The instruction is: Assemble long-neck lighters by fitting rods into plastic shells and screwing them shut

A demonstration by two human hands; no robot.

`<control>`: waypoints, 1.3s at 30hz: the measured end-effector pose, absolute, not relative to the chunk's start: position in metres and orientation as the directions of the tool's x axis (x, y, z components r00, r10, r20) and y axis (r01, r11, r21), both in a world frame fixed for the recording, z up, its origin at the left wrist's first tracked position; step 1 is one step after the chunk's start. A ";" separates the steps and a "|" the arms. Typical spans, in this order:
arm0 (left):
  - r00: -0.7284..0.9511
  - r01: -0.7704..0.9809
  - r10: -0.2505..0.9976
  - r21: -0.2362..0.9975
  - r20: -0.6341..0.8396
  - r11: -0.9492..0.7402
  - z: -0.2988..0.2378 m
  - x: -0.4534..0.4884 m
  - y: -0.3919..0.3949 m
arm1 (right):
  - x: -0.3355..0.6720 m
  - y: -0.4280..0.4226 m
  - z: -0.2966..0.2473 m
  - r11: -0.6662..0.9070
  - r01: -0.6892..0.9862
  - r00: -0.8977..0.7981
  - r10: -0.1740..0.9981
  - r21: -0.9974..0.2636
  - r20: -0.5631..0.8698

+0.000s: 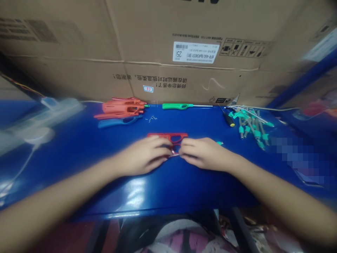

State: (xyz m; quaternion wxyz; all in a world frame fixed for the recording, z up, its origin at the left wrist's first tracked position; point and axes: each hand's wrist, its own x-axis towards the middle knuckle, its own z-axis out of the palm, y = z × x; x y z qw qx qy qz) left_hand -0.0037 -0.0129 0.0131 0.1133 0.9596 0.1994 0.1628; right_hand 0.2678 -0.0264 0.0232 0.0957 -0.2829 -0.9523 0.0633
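Observation:
A red lighter casing [181, 134] lies on the blue table, its trigger opening showing just beyond my fingertips. My left hand [147, 154] is closed at its left end, the fingers curled around a red part. Close beside it, my right hand [205, 153] has its fingers pinched together at the same red part. Between the fingertips a small pale piece shows, too blurred to name. A teal tip [220, 143] pokes out past the right hand; I cannot tell whether it is held or lying there.
Several orange lighter casings [122, 107] and a blue one [116, 122] lie back left, near small pins [151, 119]. A green lighter [179, 106], a screwdriver [228, 118] and teal-tipped metal tubes [252, 126] are farther right. A cardboard wall [92, 73] stands behind; a power strip [60, 109] lies left.

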 end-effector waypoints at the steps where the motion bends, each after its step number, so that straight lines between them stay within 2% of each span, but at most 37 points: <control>1: 0.866 0.342 0.420 0.291 0.272 -0.893 0.013 -0.003 -0.013 | 0.268 -0.026 0.023 0.832 0.527 -0.820 0.552 -0.176 0.150; 8: 0.843 0.350 0.450 0.334 0.296 -0.875 0.014 -0.001 -0.016 | 0.269 -0.023 0.019 0.819 0.539 -0.801 0.571 -0.195 0.181; 20: 0.833 0.361 0.472 0.363 0.288 -0.859 0.012 -0.002 -0.016 | 0.269 -0.021 0.023 0.746 0.513 -0.765 0.621 -0.424 0.168; 26: 0.836 0.356 0.465 0.356 0.292 -0.864 0.012 -0.002 -0.016 | 0.270 -0.021 0.026 0.748 0.509 -0.791 0.601 -0.427 0.110; 32: 0.840 0.364 0.467 0.352 0.276 -0.863 0.011 -0.002 -0.016 | 0.270 -0.020 0.019 0.762 0.530 -0.767 0.618 -0.372 0.173; 37: 0.840 0.360 0.463 0.349 0.283 -0.865 0.010 -0.003 -0.015 | 0.269 -0.021 0.018 0.799 0.541 -0.785 0.592 -0.261 0.183; 39: 0.841 0.358 0.461 0.347 0.284 -0.867 0.010 -0.003 -0.015 | 0.268 -0.021 0.018 0.783 0.560 -0.771 0.612 -0.270 0.177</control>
